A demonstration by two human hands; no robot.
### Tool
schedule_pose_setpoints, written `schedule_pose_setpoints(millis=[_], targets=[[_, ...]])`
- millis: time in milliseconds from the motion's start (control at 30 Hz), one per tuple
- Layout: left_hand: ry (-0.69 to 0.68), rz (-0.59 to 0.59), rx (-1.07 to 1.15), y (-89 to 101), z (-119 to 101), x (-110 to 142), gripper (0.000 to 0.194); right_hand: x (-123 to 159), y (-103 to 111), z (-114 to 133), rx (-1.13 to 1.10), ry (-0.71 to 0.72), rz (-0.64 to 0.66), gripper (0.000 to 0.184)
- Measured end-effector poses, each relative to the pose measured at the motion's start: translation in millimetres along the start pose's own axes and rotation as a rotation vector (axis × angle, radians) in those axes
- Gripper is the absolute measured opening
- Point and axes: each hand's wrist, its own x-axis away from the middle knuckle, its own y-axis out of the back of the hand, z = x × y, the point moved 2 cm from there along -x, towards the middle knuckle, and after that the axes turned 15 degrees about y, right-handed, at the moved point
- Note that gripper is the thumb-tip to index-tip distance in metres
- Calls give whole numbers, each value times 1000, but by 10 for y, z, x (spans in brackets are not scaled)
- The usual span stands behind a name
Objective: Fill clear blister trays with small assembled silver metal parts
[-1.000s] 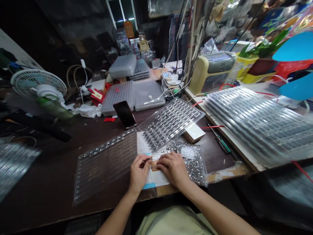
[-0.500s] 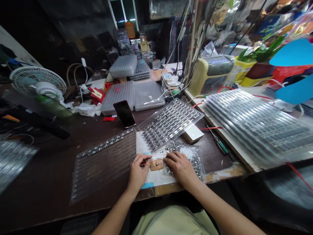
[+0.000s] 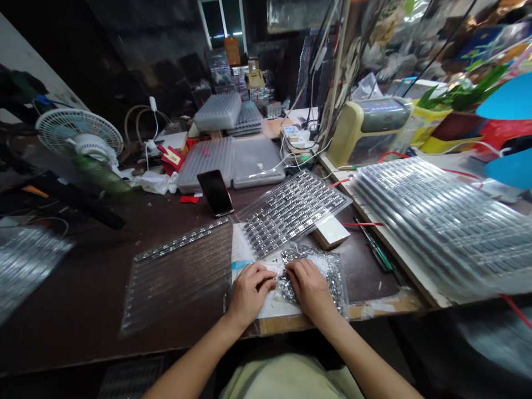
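My left hand is over the white sheet at the table's front edge. Its thumb and fingertips are pinched, and whatever lies between them is too small to make out. Just to the right, my right hand rests on a clear bag of small shiny metal parts. Its fingers are bent and drawn together at the bag's left side, with the tips partly hidden. Beyond both hands, a clear ribbed tray holds rows of metal pieces. The orange block is not visible.
Left of my hands lies another clear tray, with metal pieces along its far edge. A phone stands behind it. On the right are a white box, a green-handled screwdriver and stacked filled trays. A fan stands far left.
My left hand has shifted right, toward my right hand. The orange block, seen between the hands half a second ago, is out of sight. The camera view has swung slightly left.
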Motion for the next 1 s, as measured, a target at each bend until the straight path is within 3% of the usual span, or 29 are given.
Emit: schedule_pose_setpoints(millis=[533,600,700,833,900,1000], targets=[[-8,30,50,-36,22,34,11,-9,28,7,-65,12,2,20],[0,-13,77,64,58,-70,12,-20,54,32,-92,6,-21,20],[52,-191,37,398,218,-441,13,-37,37,101,-119,-9,-12,17],[222,-413,-251,899,574,-1001,10,-85,-86,211,-129,-64,74,13],[273,-439,-354,1031,747,-1145,11,-122,-144,252,-115,-71,100,12],[281,-450,-402,1084,950,-1174,12,-168,-192,282,-105,-60,98,9]])
